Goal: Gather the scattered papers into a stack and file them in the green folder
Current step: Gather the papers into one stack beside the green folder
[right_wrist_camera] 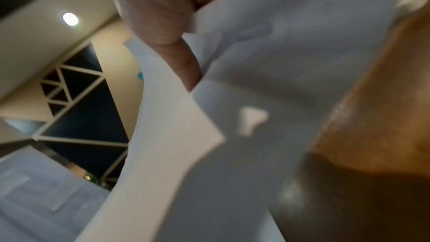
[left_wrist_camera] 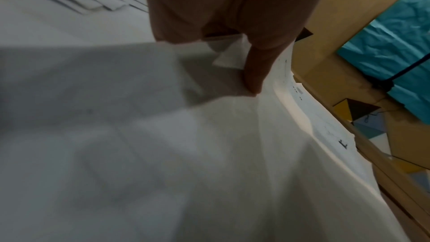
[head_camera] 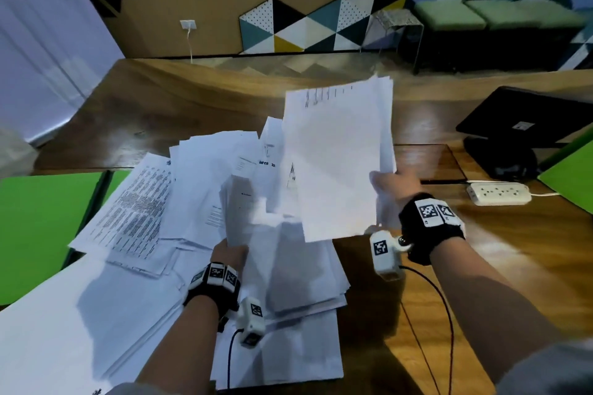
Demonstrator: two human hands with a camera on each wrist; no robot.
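Observation:
White papers [head_camera: 199,189] lie in a loose heap across the middle of the wooden table [head_camera: 497,266]. My right hand [head_camera: 396,184] grips a bundle of sheets [head_camera: 337,157] by its right edge and holds it tilted up above the heap; in the right wrist view the thumb [right_wrist_camera: 184,65] pinches those sheets [right_wrist_camera: 267,62]. My left hand [head_camera: 229,252] grips a smaller raised bunch of papers [head_camera: 247,212] at its lower edge, and in the left wrist view its thumb [left_wrist_camera: 256,73] presses on the paper [left_wrist_camera: 209,154]. The green folder [head_camera: 38,228] lies at the left, partly under papers.
A black monitor [head_camera: 526,119] stands at the back right with a white power strip [head_camera: 497,194] in front of it. Another green panel [head_camera: 571,176] shows at the right edge. Bare wood lies right of the heap. Cables [head_camera: 426,314] trail from both wrist cameras.

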